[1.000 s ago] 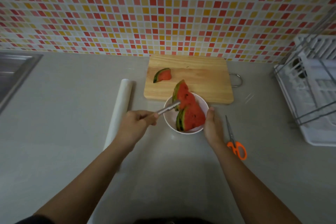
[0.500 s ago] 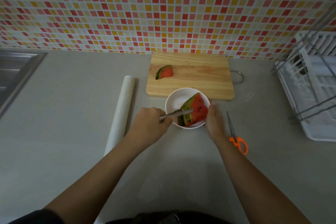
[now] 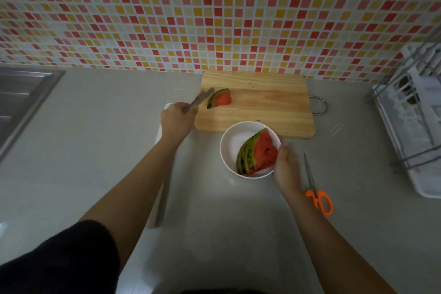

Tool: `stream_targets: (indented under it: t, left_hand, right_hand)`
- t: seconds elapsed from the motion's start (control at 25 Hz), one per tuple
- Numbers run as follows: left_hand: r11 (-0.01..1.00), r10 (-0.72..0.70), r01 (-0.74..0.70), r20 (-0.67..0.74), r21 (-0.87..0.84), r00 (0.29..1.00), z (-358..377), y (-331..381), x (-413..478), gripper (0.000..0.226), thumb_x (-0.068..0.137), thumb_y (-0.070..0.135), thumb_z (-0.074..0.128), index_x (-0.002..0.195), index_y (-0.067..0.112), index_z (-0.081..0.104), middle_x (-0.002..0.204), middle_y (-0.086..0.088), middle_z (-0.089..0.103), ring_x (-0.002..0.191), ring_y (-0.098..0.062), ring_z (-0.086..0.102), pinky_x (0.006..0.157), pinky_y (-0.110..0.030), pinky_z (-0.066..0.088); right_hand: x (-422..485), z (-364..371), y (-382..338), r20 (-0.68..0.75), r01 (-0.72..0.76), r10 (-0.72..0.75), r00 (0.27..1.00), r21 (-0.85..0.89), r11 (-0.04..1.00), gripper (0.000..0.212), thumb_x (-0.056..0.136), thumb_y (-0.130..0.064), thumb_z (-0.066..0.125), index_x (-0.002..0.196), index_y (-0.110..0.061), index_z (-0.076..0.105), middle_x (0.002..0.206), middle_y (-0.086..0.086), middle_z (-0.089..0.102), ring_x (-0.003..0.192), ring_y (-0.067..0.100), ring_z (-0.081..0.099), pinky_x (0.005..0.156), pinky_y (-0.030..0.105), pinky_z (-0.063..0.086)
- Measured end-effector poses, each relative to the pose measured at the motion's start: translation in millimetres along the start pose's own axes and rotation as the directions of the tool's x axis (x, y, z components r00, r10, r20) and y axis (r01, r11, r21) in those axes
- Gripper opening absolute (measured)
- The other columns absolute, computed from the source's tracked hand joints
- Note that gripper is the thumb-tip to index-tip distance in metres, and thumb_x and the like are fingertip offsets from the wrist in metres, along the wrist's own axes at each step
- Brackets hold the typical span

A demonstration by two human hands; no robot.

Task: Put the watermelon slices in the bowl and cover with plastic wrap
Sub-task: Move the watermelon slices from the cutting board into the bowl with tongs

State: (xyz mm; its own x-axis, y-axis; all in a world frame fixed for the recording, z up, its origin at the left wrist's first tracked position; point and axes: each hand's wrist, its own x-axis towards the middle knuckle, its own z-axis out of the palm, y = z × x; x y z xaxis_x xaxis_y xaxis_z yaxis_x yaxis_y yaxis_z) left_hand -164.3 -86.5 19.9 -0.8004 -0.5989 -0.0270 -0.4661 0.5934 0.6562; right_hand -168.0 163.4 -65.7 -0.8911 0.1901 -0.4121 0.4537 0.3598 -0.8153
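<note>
Stretching forward over the grey counter (image 3: 214,234), both bare forearms left a broad strip of worktop between them, in front of the bowl. The plastic wrap roll (image 3: 161,207) lay lengthwise under the left forearm, mostly hidden by it. The right hand (image 3: 285,169) held the white bowl (image 3: 225,141), fingers curled round its right rim. The watermelon slices (image 3: 259,153) leaned stacked against that side, leaving the bowl's left half bare. Orange-handled scissors (image 3: 318,198) lay just right of that wrist, with open counter between them and the dish rack (image 3: 415,131) at the right edge. The bowl's far rim sat at the front edge of the cutting board (image 3: 262,107). The left hand (image 3: 177,118) gripped the tongs (image 3: 201,99) at the board's left edge. Their blurred tips were just beside the rind of the last slice (image 3: 220,98); whether they touched it could not be told. A sink (image 3: 21,95) bounded the far left and the tiled wall (image 3: 214,19) the back. Half a second earlier the tongs had been over the bowl at the stacked slices. The left hand had since swung out to the board, while the right hand had kept its hold.
</note>
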Motion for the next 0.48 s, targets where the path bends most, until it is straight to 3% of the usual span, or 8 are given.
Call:
stream_targets:
  t: [0.08, 0.2, 0.28, 0.36, 0.48]
  left_hand:
    - [0.997, -0.073, 0.072, 0.058, 0.018, 0.996, 11, -9, 16, 0.023, 0.087, 0.028, 0.056, 0.077, 0.011, 0.069, 0.067, -0.005, 0.057, 0.067, -0.017, 0.051, 0.046, -0.009, 0.033]
    - [0.993, -0.074, 0.083, 0.105, -0.085, 0.992, 26, -13, 29, 0.021, 0.087, 0.027, 0.061, 0.097, 0.013, 0.074, 0.078, 0.001, 0.062, 0.072, -0.012, 0.055, 0.056, -0.009, 0.038]
    - [0.988, -0.063, 0.080, 0.131, -0.132, 0.989, 30, -13, 33, 0.024, 0.087, 0.025, 0.062, 0.103, 0.011, 0.073, 0.081, 0.001, 0.064, 0.067, -0.008, 0.056, 0.046, -0.002, 0.036]
    - [0.993, -0.023, 0.036, 0.116, -0.111, 0.993, 34, -14, 33, 0.024, 0.088, 0.024, 0.062, 0.104, 0.011, 0.073, 0.080, -0.002, 0.066, 0.067, -0.012, 0.057, 0.047, -0.008, 0.036]
    - [0.996, 0.088, -0.088, 0.005, 0.034, 0.996, 38, -12, 33, 0.023, 0.089, 0.025, 0.059, 0.104, 0.013, 0.073, 0.082, -0.009, 0.071, 0.071, -0.021, 0.060, 0.062, -0.020, 0.034]
  right_hand:
    - [1, -1, 1, -0.006, 0.011, -0.011, 1.000, 0.002, 1.000, 0.067, 0.090, -0.059, 0.019, 0.113, -0.012, 0.060, 0.117, 0.017, 0.061, 0.108, 0.032, 0.055, 0.080, 0.031, 0.033]
    - [1, -1, 2, -0.012, 0.031, -0.030, 0.999, 0.016, 0.999, 0.064, 0.091, -0.058, 0.020, 0.112, -0.013, 0.060, 0.115, 0.017, 0.062, 0.107, 0.031, 0.055, 0.080, 0.031, 0.034]
    - [2, -1, 3, -0.011, 0.011, -0.011, 1.000, 0.019, 1.000, 0.064, 0.090, -0.059, 0.021, 0.112, -0.014, 0.060, 0.113, 0.015, 0.062, 0.104, 0.029, 0.055, 0.080, 0.031, 0.034]
    - [2, -1, 4, -0.005, -0.001, 0.001, 1.000, 0.008, 1.000, 0.065, 0.090, -0.060, 0.019, 0.113, -0.015, 0.059, 0.113, 0.015, 0.062, 0.101, 0.028, 0.055, 0.081, 0.031, 0.034]
    - [3, 0, 4, 0.001, 0.001, -0.001, 1.000, 0.001, 1.000, 0.066, 0.090, -0.061, 0.019, 0.115, -0.015, 0.059, 0.115, 0.015, 0.061, 0.106, 0.031, 0.055, 0.082, 0.032, 0.036]
